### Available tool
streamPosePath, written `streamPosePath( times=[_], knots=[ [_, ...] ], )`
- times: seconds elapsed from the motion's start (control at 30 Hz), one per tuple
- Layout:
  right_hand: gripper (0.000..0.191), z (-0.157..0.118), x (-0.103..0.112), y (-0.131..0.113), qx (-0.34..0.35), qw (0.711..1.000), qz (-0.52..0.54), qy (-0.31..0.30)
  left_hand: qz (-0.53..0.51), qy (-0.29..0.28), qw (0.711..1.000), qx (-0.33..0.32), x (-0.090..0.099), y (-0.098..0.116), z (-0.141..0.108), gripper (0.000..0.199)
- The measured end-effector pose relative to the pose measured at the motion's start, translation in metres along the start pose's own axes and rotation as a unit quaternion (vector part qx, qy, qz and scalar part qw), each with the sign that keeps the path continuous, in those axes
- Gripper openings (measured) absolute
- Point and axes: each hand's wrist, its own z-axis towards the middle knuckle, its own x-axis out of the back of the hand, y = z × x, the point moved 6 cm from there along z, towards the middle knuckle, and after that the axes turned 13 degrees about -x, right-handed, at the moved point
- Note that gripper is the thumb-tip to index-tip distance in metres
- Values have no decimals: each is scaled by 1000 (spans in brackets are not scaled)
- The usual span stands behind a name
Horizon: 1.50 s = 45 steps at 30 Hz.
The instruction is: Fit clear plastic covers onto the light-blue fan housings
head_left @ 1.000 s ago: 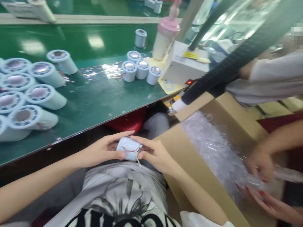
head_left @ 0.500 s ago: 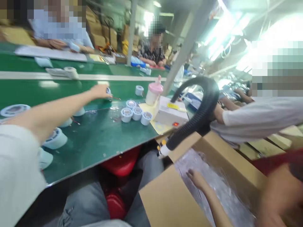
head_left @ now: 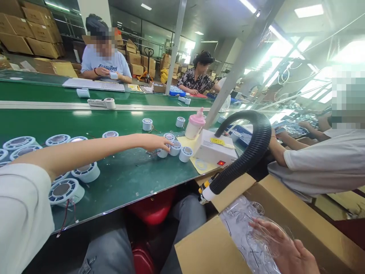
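Note:
My left hand, on a bare arm stretched across the bench, has its bent fingers on a pale-blue round cup-shaped part in a small cluster, partly covering its top. Touching or close beside it are similar parts, among them one at the front right. Another round part with thin wires stands behind the hand. Low on the right, my right hand is curled around a thin clear plastic piece over an open cardboard box. More clear plastic lies inside the box.
A white machine with a red lit switch carries a thick black hose that arches over the box edge. Near it stands a pink-lidded bottle. Larger round parts crowd the left bench. People sit opposite and at right.
My left hand has moved right from a single round part, now left standing, to the cluster. My right hand has come up nearer with clear plastic in it. The view has shifted.

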Motion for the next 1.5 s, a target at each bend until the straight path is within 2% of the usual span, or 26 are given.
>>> streamPosePath(
  times=[0.1, 0.17, 0.27, 0.33, 0.37, 0.4, 0.43, 0.5, 0.53, 0.57, 0.6, 0.67, 0.77, 0.83, 0.87, 0.93, 1.0, 1.07, 1.1, 1.17, 1.2, 1.27, 1.33, 1.37, 1.43, 1.5],
  knots=[
    [58, -5, -28, -15, 1, 997, 68, -31, -2, 40, 999, 10, 1, 5, -13, 48],
    [52, -14, -52, -22, 25, 996, 40, -74, -19, 75, 996, 43, 2, 12, -29, 40],
    [46, -40, -98, -34, 148, 977, -96, -124, -91, 111, 984, 109, -11, 36, -57, 37],
    [46, -63, -136, -43, 257, 935, -195, -146, -168, 100, 970, 145, -36, 63, -71, 45],
    [47, -74, -156, -47, 307, 908, -240, -152, -239, 86, 954, 162, -54, 78, -76, 51],
    [48, -84, -175, -52, 355, 881, -276, -150, -332, 74, 923, 180, -73, 93, -81, 53],
    [48, -93, -192, -58, 399, 854, -302, -140, -436, 62, 876, 196, -92, 109, -85, 51],
    [47, -104, -216, -68, 468, 811, -337, -101, -617, 48, 754, 222, -125, 136, -90, 42],
    [47, -105, -224, -73, 486, 797, -352, -76, -665, 49, 711, 224, -136, 145, -93, 39],
    [46, -105, -229, -77, 493, 787, -366, -56, -680, 48, 699, 218, -143, 152, -94, 37],
    [46, -103, -234, -80, 492, 780, -383, -45, -675, 48, 707, 206, -148, 155, -96, 37],
    [46, -99, -240, -80, 480, 766, -425, -53, -638, 53, 747, 180, -150, 158, -98, 37],
    [37, -90, -247, -70, 448, 749, -476, -107, -567, 48, 809, 147, -147, 161, -100, 37],
    [25, -83, -248, -59, 411, 766, -472, -145, -515, 61, 846, 122, -144, 163, -99, 37],
    [21, -80, -246, -55, 396, 781, -456, -158, -499, 72, 856, 119, -144, 163, -99, 37],
    [22, -78, -239, -50, 386, 810, -420, -134, -507, 104, 843, 146, -148, 158, -100, 42],
    [32, -83, -229, -51, 419, 814, -397, -59, -562, 134, 791, 202, -160, 152, -102, 57],
    [42, -95, -225, -53, 472, 786, -398, -3, -616, 140, 737, 239, -172, 149, -102, 72],
    [46, -101, -226, -53, 492, 768, -410, 6, -635, 132, 721, 245, -177, 149, -101, 77],
    [51, -105, -232, -52, 496, 742, -451, 4, -647, 96, 722, 225, -182, 154, -96, 81],
    [51, -103, -235, -51, 479, 739, -474, -1, -635, 76, 740, 206, -181, 157, -93, 79],
    [42, -95, -238, -48, 432, 753, -496, -26, -567, 61, 807, 153, -171, 163, -89, 63],
    [25, -85, -239, -45, 379, 791, -473, -82, -461, 80, 876, 113, -157, 166, -88, 40],
    [17, -82, -238, -44, 350, 814, -447, -119, -410, 100, 901, 103, -150, 167, -88, 32],
    [9, -78, -236, -43, 291, 859, -378, -185, -339, 139, 925, 98, -142, 167, -91, 26],
    [11, -79, -235, -45, 244, 890, -307, -232, -317, 183, 926, 91, -140, 165, -95, 36]
  ],
)
